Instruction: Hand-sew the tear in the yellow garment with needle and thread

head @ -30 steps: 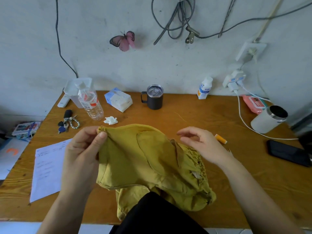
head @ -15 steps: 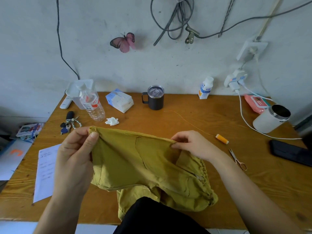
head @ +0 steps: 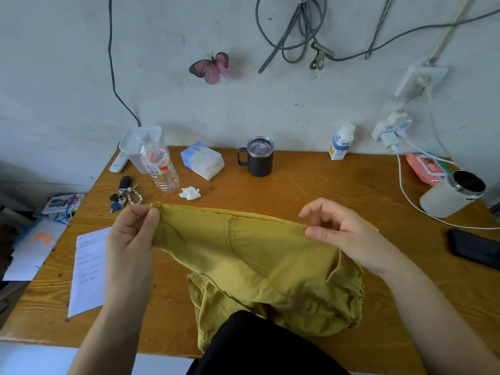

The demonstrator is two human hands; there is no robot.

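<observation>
The yellow garment is stretched above the wooden table, its seamed top edge pulled taut between my hands. My left hand pinches the left corner of that edge between thumb and forefinger. My right hand pinches the right end with thumb and fingertips, the other fingers curled above. A thin thread lies on the table behind the garment. The rest of the cloth bunches down toward my lap. No needle can be made out, and the tear is not visible.
Behind the garment stand a plastic bottle, a tissue pack, a dark mug, a small white bottle and a white canister. Keys and a paper sheet lie left; a black phone lies right.
My hands have moved apart, drawing the garment's top edge wider and straighter. The right hand went from hovering open to pinching the right end. The thread spool and scissors are now hidden behind my right hand.
</observation>
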